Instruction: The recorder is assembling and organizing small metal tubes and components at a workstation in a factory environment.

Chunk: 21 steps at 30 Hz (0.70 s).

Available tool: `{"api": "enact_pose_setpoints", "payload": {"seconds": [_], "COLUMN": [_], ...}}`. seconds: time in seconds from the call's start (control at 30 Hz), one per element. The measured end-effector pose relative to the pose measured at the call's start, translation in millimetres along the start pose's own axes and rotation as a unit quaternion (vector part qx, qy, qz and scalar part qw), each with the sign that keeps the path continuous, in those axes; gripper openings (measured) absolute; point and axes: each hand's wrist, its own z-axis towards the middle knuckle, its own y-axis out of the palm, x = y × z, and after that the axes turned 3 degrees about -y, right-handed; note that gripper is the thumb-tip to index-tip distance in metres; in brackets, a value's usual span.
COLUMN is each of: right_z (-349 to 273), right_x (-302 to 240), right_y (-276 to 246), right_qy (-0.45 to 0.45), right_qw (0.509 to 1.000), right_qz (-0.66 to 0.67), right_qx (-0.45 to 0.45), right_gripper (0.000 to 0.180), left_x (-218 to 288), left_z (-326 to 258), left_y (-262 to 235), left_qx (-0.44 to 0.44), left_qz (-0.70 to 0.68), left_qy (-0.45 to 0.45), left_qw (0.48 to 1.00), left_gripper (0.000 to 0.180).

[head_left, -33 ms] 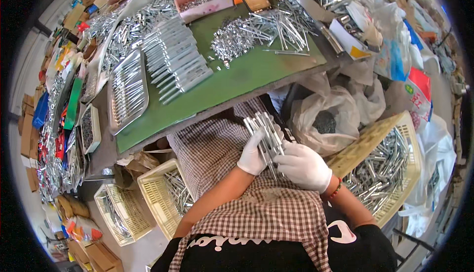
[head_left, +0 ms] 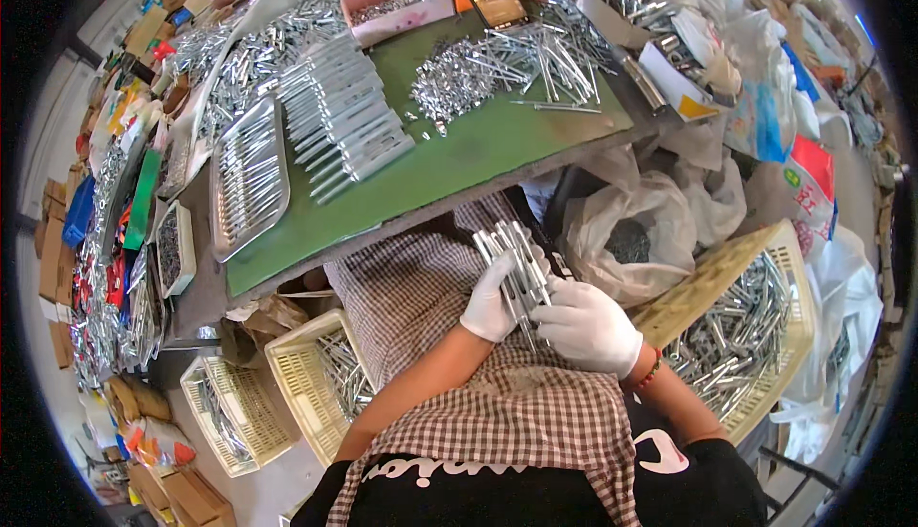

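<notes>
Above my lap I hold a bundle of silver metal tubes [head_left: 515,257] in both hands, tilted with their upper ends toward the table. My left hand [head_left: 489,307], in a white glove, is closed around the bundle's left side. From the right, my right hand [head_left: 587,324], also white-gloved, has its fingers closed on the lower part of the same bundle. The fingertips are partly hidden behind the tubes. Beyond my hands, on the green tabletop [head_left: 459,165], lies a neat row of silver rods [head_left: 349,125].
A metal tray of rods [head_left: 251,178] sits at the table's left. Small shiny fittings [head_left: 449,82] and loose thin rods [head_left: 550,58] are heaped farther back. Yellow baskets of metal parts stand at right [head_left: 798,288] and lower left [head_left: 287,364]. A plastic bag [head_left: 598,240] is under the table edge.
</notes>
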Motion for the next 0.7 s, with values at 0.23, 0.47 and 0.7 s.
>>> {"api": "enact_pose_setpoints", "payload": {"seconds": [0.23, 0.47, 0.7], "right_z": [-81, -276, -281], "right_x": [10, 27, 10], "right_y": [-59, -96, -53], "right_qy": [0.429, 0.741, 0.752], "right_qw": [0.882, 0.571, 0.592], "right_qz": [-0.07, -0.199, -0.194], "right_qx": [0.183, -0.293, -0.218], "right_gripper": [0.02, 0.031, 0.037], "left_x": [-1, -4, -7], "left_z": [-3, -4, -6], "left_y": [0, 9, 8], "left_qx": [0.015, -0.06, -0.062], "left_qz": [-0.012, 0.017, 0.04], "left_qy": [-0.038, -0.093, -0.123], "left_qw": [0.999, 0.994, 0.99], "left_gripper": [0.038, 0.045, 0.042]}}
